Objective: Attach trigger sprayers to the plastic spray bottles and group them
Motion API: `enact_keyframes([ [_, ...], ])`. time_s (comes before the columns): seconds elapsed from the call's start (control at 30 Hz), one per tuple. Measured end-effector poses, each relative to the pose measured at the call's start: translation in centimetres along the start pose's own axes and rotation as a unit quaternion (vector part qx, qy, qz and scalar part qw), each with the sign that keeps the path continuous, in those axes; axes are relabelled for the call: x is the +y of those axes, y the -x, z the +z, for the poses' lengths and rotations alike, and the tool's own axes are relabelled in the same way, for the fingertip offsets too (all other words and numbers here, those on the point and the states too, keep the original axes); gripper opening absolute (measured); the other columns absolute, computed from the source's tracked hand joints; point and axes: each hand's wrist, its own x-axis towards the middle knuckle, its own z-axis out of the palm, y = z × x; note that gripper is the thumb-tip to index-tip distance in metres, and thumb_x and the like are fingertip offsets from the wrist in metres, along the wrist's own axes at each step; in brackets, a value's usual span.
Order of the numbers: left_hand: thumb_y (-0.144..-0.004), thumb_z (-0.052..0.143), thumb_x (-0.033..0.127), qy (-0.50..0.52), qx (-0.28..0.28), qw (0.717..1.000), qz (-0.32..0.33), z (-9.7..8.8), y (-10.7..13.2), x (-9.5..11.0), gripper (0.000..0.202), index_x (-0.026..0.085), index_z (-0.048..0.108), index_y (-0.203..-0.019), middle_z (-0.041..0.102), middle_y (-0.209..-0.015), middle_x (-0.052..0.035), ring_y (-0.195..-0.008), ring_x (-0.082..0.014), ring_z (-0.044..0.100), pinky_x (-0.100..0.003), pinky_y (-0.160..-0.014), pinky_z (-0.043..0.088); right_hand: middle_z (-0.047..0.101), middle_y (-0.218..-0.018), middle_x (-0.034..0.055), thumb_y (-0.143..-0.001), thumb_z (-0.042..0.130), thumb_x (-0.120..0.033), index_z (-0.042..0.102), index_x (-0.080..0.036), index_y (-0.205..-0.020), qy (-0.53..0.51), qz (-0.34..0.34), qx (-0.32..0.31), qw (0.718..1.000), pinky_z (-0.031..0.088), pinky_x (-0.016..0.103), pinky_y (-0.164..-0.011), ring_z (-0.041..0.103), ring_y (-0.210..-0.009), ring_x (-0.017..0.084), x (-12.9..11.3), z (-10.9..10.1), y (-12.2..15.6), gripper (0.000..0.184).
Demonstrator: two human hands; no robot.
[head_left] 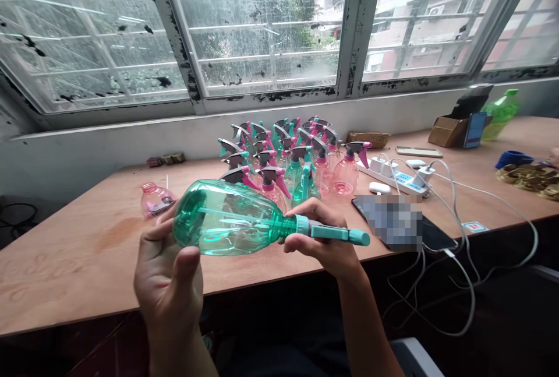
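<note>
A clear green spray bottle (238, 222) lies sideways in the air above the table's front edge, its base to the left and its nozzle to the right. My left hand (170, 272) is closed round the base, thumb in front. With thumb and fingers my right hand (323, 240) grips the bottle at the teal collar, where the trigger head (336, 232) is fitted. A thin straw shows inside the bottle. Behind it stand several pink and green spray bottles (345, 173) with trigger heads, grouped upright.
On the wooden table (78, 249) a pink bottle (152, 199) without an upright head is at left. At right are a phone or tablet (393, 225), a power strip (397, 179) with white cables, a cardboard box (448, 129) and a green drink bottle (502, 112). Windows (262, 21) line the back.
</note>
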Motion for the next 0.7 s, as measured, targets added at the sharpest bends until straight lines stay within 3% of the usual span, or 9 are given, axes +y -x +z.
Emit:
enact_keyframes([
  [0.17, -0.084, 0.081, 0.028, -0.012, -0.017, 1.0, -0.004, -0.31, 0.1, 0.01, 0.032, 0.023, 0.072, -0.114, 0.071, -0.126, -0.0048, -0.129, -0.026, 0.06, -0.037, -0.11, 0.048, 0.074, -0.067, -0.002, -0.076, 0.087, -0.025, 0.065, -0.021, -0.094, -0.012, -0.002, 0.006, 1.0, 0.058, 0.024, -0.051, 0.073, -0.06, 0.017, 0.08, 0.01, 0.05, 0.028],
  [0.3, -0.086, 0.078, 0.027, -0.055, -0.043, 0.997, -0.014, -0.42, 0.04, 0.04, 0.041, 0.023, 0.07, -0.126, 0.067, -0.136, -0.0081, -0.132, -0.0298, 0.057, -0.042, -0.115, 0.044, 0.074, -0.066, -0.0027, -0.076, 0.088, -0.025, 0.066, -0.021, -0.095, -0.029, -0.011, 0.019, 0.999, 0.061, 0.026, -0.053, 0.072, -0.058, 0.017, 0.22, -0.04, 0.01, 0.03],
  [0.5, -0.085, 0.078, 0.017, -0.048, -0.128, 0.99, -0.013, 0.18, 0.03, 0.65, 0.06, 0.033, 0.058, -0.14, 0.057, -0.147, -0.005, -0.141, -0.029, 0.048, -0.045, -0.118, 0.041, 0.073, -0.066, -0.0016, -0.08, 0.084, -0.027, 0.067, -0.021, -0.096, -0.028, -0.025, 0.026, 0.999, 0.062, 0.028, -0.054, 0.072, -0.057, 0.016, 0.17, 0.0, -0.11, 0.025],
  [0.57, -0.084, 0.081, 0.024, -0.039, -0.118, 0.992, -0.023, 0.36, 0.11, 0.67, 0.056, 0.032, 0.06, -0.136, 0.06, -0.143, -0.0058, -0.137, -0.0287, 0.052, -0.043, -0.116, 0.044, 0.073, -0.066, -0.002, -0.081, 0.084, -0.027, 0.066, -0.021, -0.096, -0.021, -0.022, 0.023, 0.999, 0.062, 0.027, -0.054, 0.072, -0.058, 0.016, 0.12, 0.05, -0.08, 0.024],
  [0.7, -0.078, 0.086, 0.039, -0.027, -0.038, 0.998, -0.031, 0.36, 0.21, 0.19, 0.051, 0.025, 0.064, -0.121, 0.071, -0.122, -0.0071, -0.117, -0.0256, 0.066, -0.035, -0.098, 0.056, 0.073, -0.067, -0.002, -0.08, 0.085, -0.025, 0.065, -0.021, -0.095, -0.006, -0.012, 0.011, 1.0, 0.06, 0.024, -0.052, 0.073, -0.06, 0.016, 0.04, 0.13, 0.02, 0.025],
])
